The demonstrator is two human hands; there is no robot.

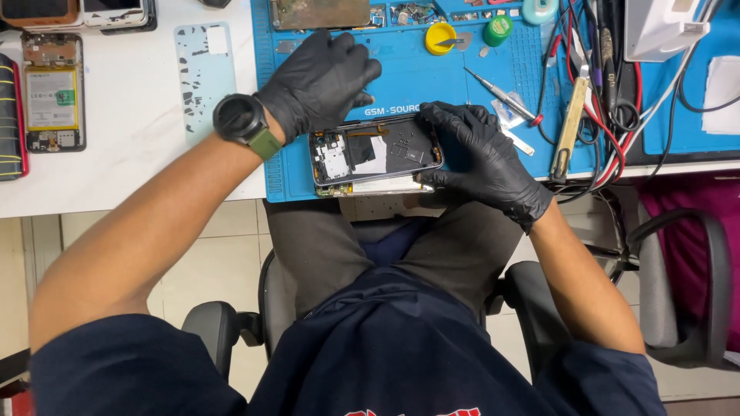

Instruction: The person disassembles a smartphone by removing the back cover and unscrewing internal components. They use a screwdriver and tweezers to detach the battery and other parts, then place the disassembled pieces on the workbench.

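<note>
An opened phone (375,154) with its back removed lies on the blue work mat (416,81) near the table's front edge; its dark inner parts and a white patch show. My right hand (482,158), in a black glove, grips the phone's right end with fingers over its top and bottom edges. My left hand (320,81), also gloved in black, hovers over the mat just above the phone's upper left corner, fingers curled; whether it holds anything is hidden. A dark watch (239,118) with a green strap sits on my left wrist.
A screwdriver (501,96), yellow tin (441,37), green tin (498,31) and tangled cables (609,115) lie on the mat's right. Another opened phone (52,92) and a pale adhesive sheet (204,73) rest on the white table at left. A chair armrest (678,293) stands at right.
</note>
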